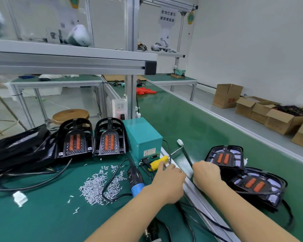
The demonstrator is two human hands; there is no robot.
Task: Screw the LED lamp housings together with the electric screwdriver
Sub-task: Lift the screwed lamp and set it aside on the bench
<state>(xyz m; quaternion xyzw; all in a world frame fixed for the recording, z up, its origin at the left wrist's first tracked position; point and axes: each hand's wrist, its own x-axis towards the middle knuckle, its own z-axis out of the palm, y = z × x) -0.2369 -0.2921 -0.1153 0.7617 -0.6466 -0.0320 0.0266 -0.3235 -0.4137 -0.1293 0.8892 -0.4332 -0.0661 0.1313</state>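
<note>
The electric screwdriver (pixel 136 179), black with a blue collar, lies on the green bench beside a pile of small silver screws (pixel 98 186). Two black LED lamp housings with orange lenses (pixel 73 139) (pixel 109 139) stand at the back of the bench. Two more housings (pixel 224 158) (pixel 257 186) lie stacked on the conveyor belt to the right. My left hand (pixel 170 182) reaches over the aluminium rail (pixel 196 194) with its fingers stretched out and holds nothing I can see. My right hand (pixel 206 173) is curled round a black cable (pixel 186 154) that ends in a white connector (pixel 179 142).
A teal power box (pixel 142 138) stands behind my hands, with a yellow-handled screwdriver (pixel 157 163) in front of it. Black parts and cables (pixel 16 152) pile up at the left. A white connector (pixel 20 198) lies near the bench front. Cardboard boxes (pixel 278 117) line the floor at right.
</note>
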